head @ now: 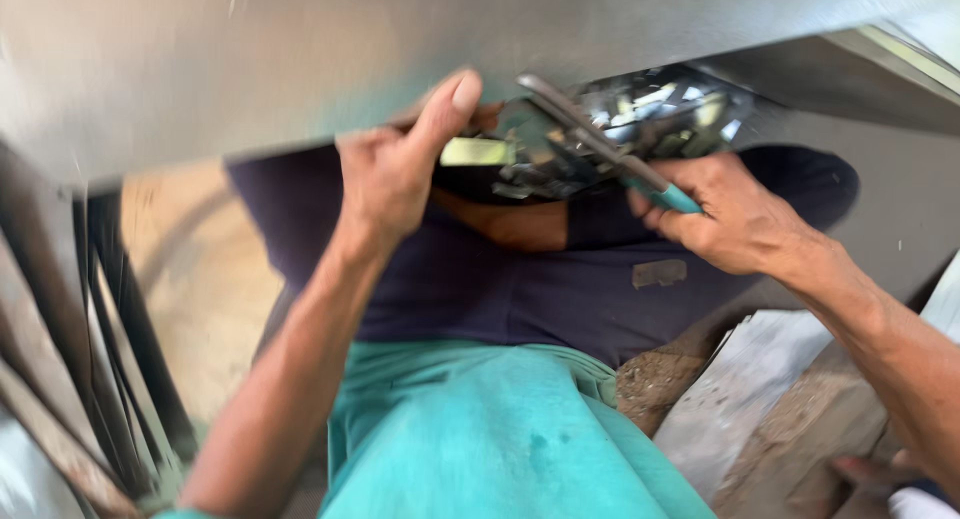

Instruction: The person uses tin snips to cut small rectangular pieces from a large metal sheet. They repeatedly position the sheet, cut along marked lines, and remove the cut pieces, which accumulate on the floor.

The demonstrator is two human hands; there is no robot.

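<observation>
Cutting under way, seemingly: grey metal sheet (300, 59) across the top of the frame, pinched at its lower edge by left hand (395, 169), centre. Right hand (730, 214), right of centre, closed around teal-handled snips (600, 144). Next: steadying, closing blades. Blade tips and cut line blurred, lost among shiny scrap (640, 109).

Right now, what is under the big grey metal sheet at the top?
Under the metal sheet, the left hand presses its edge, and the right hand holds teal-handled snips against shiny scrap. The sheet hides whatever lies behind it.
</observation>
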